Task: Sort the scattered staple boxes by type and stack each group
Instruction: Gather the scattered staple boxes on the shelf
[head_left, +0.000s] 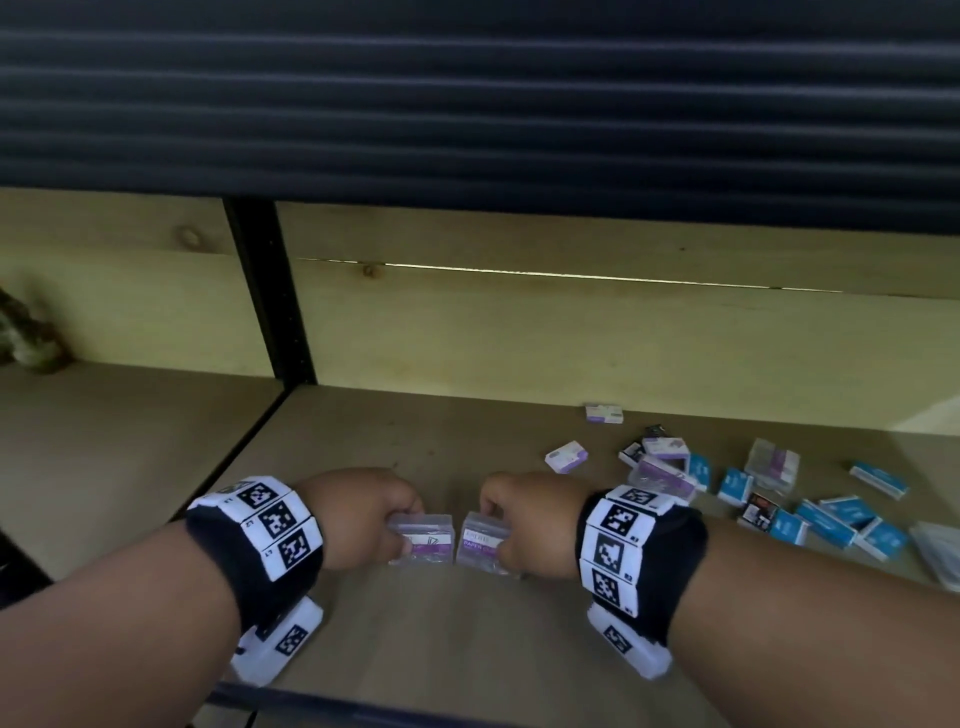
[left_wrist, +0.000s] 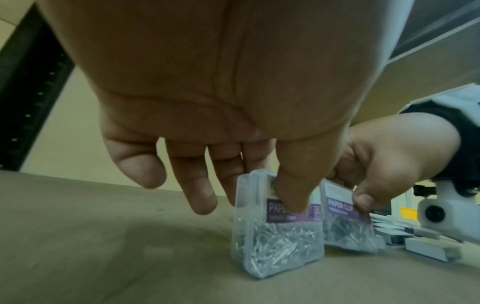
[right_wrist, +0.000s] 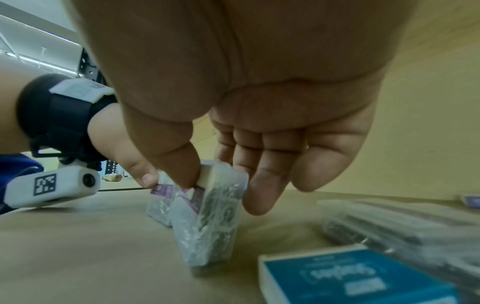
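Note:
Two clear plastic paper clip boxes with purple labels stand on edge side by side on the wooden shelf (head_left: 415, 639). My left hand (head_left: 363, 514) pinches the left box (head_left: 423, 538) between thumb and fingers; the same box (left_wrist: 279, 232) shows in the left wrist view with my thumb on its label. My right hand (head_left: 530, 519) pinches the right box (head_left: 480, 540), seen up close as the box (right_wrist: 207, 226) in the right wrist view. Scattered blue staple boxes (head_left: 831, 519) and purple-and-white boxes (head_left: 566, 457) lie to the right.
A wooden back panel (head_left: 571, 332) and a black upright post (head_left: 270, 291) bound the shelf. A dark shutter (head_left: 467, 93) hangs above. More clear boxes (head_left: 771, 465) lie among the pile on the right. A blue staple box (right_wrist: 350, 277) lies close to my right hand.

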